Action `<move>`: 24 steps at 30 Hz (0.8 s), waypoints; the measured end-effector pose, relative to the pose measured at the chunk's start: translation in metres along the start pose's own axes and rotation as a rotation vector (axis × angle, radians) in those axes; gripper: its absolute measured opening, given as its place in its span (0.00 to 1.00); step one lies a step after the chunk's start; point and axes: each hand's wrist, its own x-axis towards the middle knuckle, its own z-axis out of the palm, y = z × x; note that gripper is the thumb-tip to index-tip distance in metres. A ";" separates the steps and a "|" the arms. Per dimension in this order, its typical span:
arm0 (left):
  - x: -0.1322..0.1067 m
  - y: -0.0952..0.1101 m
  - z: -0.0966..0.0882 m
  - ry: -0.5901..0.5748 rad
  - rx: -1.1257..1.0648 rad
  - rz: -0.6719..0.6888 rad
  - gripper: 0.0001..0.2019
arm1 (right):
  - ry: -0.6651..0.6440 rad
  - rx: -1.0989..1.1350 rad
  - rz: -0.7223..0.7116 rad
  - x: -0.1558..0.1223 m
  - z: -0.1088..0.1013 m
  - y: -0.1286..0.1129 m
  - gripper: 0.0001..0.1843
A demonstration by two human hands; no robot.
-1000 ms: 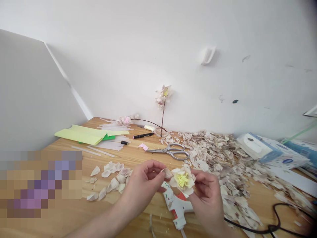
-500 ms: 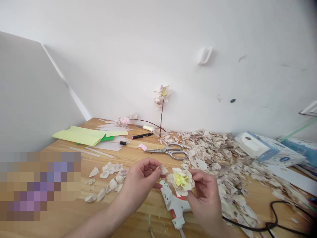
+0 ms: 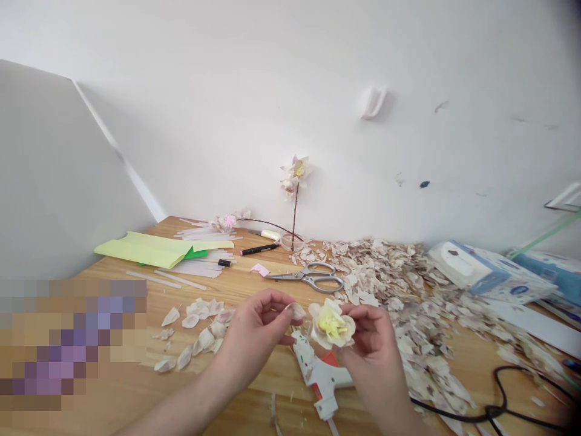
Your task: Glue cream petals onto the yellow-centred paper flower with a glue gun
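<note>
My right hand (image 3: 376,351) is closed around the base of a paper flower (image 3: 332,324) with cream petals and a yellow centre, held above the table. My left hand (image 3: 254,333) pinches a single pale petal (image 3: 297,311) between thumb and fingers, right beside the flower's left edge. A white glue gun (image 3: 320,378) lies on the wooden table (image 3: 113,393) just below both hands.
Loose petals (image 3: 200,330) lie left of my hands, and a big heap of petal scraps (image 3: 408,297) spreads to the right. Scissors (image 3: 308,277), a black pen (image 3: 259,248), yellow paper (image 3: 154,249), a stemmed flower (image 3: 294,175), tissue boxes (image 3: 485,272) and a black cable (image 3: 499,406) surround them.
The right hand has turned the flower slightly and brought it up toward the petal in the left hand; the gap between them has closed. The view has shifted slightly.
</note>
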 end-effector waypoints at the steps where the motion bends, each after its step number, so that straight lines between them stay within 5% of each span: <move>1: 0.000 0.000 0.000 -0.002 0.004 0.000 0.06 | -0.009 0.013 0.079 0.002 0.000 -0.001 0.20; 8: 0.001 0.002 -0.001 0.008 0.013 -0.014 0.07 | -0.004 0.159 0.356 0.008 0.001 -0.002 0.21; 17: 0.001 0.001 0.000 0.015 0.010 -0.018 0.08 | -0.002 0.191 0.407 0.006 0.006 -0.017 0.19; 24: 0.005 -0.006 -0.002 0.015 0.008 0.001 0.09 | -0.110 0.129 0.434 0.008 0.005 -0.005 0.18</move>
